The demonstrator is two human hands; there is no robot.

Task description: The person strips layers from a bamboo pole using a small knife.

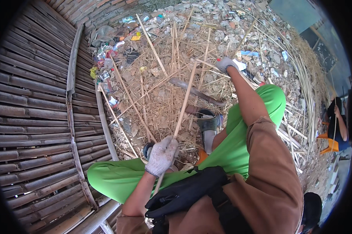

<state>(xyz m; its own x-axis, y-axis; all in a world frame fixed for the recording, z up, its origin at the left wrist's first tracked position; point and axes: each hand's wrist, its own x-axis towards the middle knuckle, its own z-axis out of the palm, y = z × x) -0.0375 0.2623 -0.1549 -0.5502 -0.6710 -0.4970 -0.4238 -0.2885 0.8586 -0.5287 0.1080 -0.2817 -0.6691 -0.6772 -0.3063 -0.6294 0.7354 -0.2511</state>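
A long pale bamboo strip [185, 99] slants up from my lap over the littered ground. My left hand [162, 156], in a whitish knit glove, is closed around its lower part. The strip's far end is free. Out ahead to the right, my gloved right hand [226, 64] is closed, with a small red spot at its finger side. Another thin strip [205, 63] meets that hand, but whether it is gripped is hidden. Between the hands, a dark, slightly curved long piece [197, 91] lies on the shavings; I cannot tell if it is wood or a blade.
Bamboo slats form a panel [35, 113] along the left. Loose strips [152, 45] and shavings cover the ground, with rubble and plastic litter beyond. A bundle of long thin strips [306, 89] curves along the right. Another person [342, 124] is near an orange chair [329, 143] at far right.
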